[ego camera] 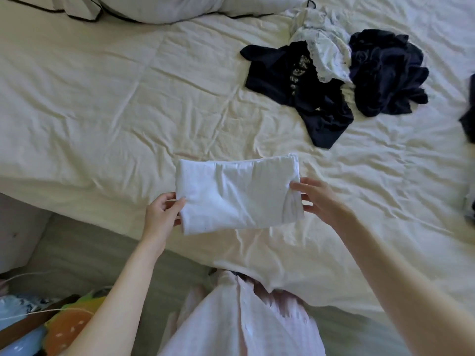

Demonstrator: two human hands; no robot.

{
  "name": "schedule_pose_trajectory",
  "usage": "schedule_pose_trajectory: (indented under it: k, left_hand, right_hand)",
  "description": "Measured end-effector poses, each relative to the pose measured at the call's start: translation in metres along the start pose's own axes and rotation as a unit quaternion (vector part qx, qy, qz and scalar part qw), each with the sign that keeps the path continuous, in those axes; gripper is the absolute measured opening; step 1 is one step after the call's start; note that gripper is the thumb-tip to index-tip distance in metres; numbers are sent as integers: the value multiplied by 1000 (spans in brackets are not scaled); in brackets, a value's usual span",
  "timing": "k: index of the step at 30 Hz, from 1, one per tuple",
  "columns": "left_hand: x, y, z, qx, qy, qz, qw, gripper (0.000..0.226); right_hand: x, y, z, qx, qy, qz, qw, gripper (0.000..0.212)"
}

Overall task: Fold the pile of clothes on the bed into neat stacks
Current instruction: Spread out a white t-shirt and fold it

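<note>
— Where was the folded white garment (237,195)?

— Held flat over the near edge of the bed (102,104), between the two hands. The left hand (160,214) pinched its left end, thumb on top and fingers curled beneath. The right hand (317,199) was at its right end, thumb over the edge and fingers spread loosely; whether it truly gripped, I could not tell.

— And the rest of the clothes?

— Beyond the white garment and to its right lay the unfolded pile: a dark navy top (295,91), a white lacy piece (323,52) partly draped over it, and a crumpled dark garment (388,75) just right of that. Pillows (159,7) sat far beyond the garment, to its left.
</note>
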State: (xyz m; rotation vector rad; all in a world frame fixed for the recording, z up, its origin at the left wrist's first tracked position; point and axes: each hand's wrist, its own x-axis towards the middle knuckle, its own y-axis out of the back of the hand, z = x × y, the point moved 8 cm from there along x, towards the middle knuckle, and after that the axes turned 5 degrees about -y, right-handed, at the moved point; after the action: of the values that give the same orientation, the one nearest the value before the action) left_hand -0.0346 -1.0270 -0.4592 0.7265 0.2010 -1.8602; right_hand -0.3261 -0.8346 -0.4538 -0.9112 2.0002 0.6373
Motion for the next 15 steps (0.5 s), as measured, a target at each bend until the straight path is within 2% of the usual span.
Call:
schedule_pose_trajectory:
  k: [9, 15]
  left_hand:
    - [-91, -60, 13, 46, -5, -111, 993, 13]
    - [-125, -141, 53, 123, -79, -197, 969, 7]
  right_hand:
    - [-121, 89, 81, 114, 14, 97, 989, 13]
    - [-166, 160, 123, 213, 23, 168, 962, 7]
